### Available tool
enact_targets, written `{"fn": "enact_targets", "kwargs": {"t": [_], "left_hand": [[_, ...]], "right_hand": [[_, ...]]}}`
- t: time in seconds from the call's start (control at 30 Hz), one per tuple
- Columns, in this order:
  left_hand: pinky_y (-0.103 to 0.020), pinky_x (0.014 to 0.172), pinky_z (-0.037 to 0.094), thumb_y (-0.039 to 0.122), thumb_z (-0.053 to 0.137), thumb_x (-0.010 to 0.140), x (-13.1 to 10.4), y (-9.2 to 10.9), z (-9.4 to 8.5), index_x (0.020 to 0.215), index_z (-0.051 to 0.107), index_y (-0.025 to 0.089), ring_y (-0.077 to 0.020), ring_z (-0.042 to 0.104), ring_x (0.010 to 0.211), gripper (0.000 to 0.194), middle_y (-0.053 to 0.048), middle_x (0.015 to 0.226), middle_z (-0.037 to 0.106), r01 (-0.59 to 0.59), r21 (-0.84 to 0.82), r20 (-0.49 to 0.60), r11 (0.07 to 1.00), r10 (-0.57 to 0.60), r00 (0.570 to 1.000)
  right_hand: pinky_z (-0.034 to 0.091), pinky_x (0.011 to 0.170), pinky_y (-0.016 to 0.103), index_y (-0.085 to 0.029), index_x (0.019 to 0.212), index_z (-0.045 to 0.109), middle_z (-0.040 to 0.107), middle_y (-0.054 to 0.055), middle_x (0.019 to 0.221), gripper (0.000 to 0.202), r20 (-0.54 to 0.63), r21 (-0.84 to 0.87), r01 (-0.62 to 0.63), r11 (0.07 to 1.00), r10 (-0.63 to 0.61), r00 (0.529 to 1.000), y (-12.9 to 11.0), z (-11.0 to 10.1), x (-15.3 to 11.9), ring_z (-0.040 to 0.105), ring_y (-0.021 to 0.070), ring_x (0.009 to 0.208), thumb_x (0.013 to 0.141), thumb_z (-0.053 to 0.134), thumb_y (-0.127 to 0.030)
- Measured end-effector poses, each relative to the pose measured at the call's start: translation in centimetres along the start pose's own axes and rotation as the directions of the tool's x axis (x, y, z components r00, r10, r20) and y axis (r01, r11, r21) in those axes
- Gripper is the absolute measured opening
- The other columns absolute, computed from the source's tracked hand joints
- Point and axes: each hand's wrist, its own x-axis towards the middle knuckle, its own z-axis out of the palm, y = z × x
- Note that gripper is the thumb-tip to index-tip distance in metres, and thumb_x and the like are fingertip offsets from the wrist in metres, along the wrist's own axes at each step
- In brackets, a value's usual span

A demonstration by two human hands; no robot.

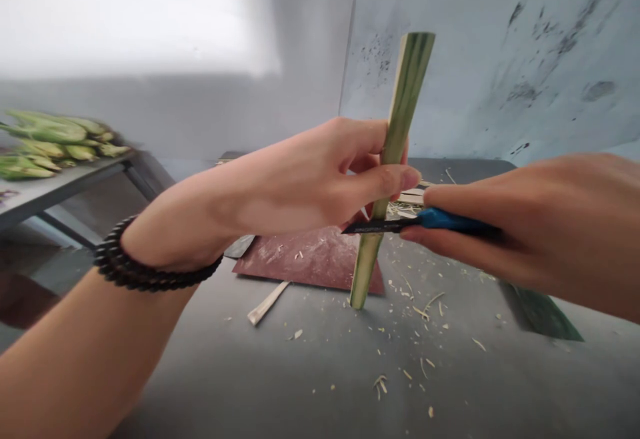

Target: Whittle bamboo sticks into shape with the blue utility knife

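My left hand (345, 165) is closed around a long green plant stalk (410, 85), gripping it near its middle. The stalk stands nearly upright, tilted a little to the right at the top, with its lower end at the grey table (225, 385). In my right hand (530, 225) is a blue-handled knife (435, 220). Its dark blade points left and lies across the stalk just below my left fingers, touching it. Pale green, shaved-looking flesh shows on the stalk below the blade.
Behind the stalk lies a dark red sheet (300, 262), with a pale flat strip (267, 304) at its front edge. Shavings (423, 312) litter the table. A dark green sheet (545, 312) lies at right. Several green stalks or pods (55, 135) are piled on a side table (65, 182).
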Motion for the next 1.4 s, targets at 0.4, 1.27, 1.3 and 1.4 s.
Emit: {"fn": "enact_targets", "kwargs": {"t": [0.4, 1.27, 1.3, 1.4], "left_hand": [[-0.021, 0.051, 0.038, 0.017, 0.063, 0.118, -0.1, 0.2, -0.1, 0.089, 0.059, 0.024, -0.0088, 0.054, 0.059, 0.030, 0.006, 0.074, 0.055, -0.015, 0.015, -0.002, 1.000, 0.016, 1.000], [-0.024, 0.053, 0.040, 0.025, 0.065, 0.119, 0.0, 0.5, -0.2, 0.089, 0.059, 0.025, -0.0108, 0.058, 0.062, 0.030, 0.005, 0.074, 0.059, 0.013, 0.036, 0.001, 0.999, -0.013, 1.000], [-0.024, 0.054, 0.039, 0.026, 0.065, 0.119, -0.1, 0.7, -0.2, 0.089, 0.060, 0.025, -0.0110, 0.057, 0.062, 0.030, 0.005, 0.075, 0.059, 0.017, 0.035, 0.006, 0.999, -0.017, 1.000], [-0.024, 0.054, 0.038, 0.026, 0.066, 0.118, -0.2, 0.8, -0.1, 0.089, 0.060, 0.025, -0.0106, 0.055, 0.062, 0.030, 0.005, 0.075, 0.059, 0.015, 0.045, -0.002, 0.999, -0.015, 1.000]], "right_hand": [[0.019, 0.036, 0.035, -0.036, 0.095, 0.085, 0.048, -0.004, 0.043, 0.089, -0.042, 0.127, 0.144, 0.981, -0.140, 0.989, -0.2, -0.3, 0.5, 0.039, 0.0179, 0.029, 0.123, 0.016, -0.085], [0.020, 0.046, 0.040, -0.036, 0.103, 0.088, 0.044, -0.002, 0.047, 0.096, 0.183, 0.236, 0.001, 0.972, -0.046, 0.982, 0.3, 0.0, 0.5, 0.033, 0.0190, 0.036, 0.116, 0.014, -0.095], [0.019, 0.046, 0.041, -0.036, 0.100, 0.088, 0.044, -0.001, 0.047, 0.096, 0.160, 0.234, 0.008, 0.972, -0.046, 0.986, 0.2, -0.1, 0.4, 0.034, 0.0194, 0.036, 0.116, 0.013, -0.094], [0.019, 0.046, 0.040, -0.037, 0.104, 0.088, 0.044, -0.001, 0.047, 0.096, 0.104, 0.216, 0.026, 0.976, -0.050, 0.993, 0.0, -0.3, 0.4, 0.039, 0.0205, 0.036, 0.117, 0.011, -0.092]]}}
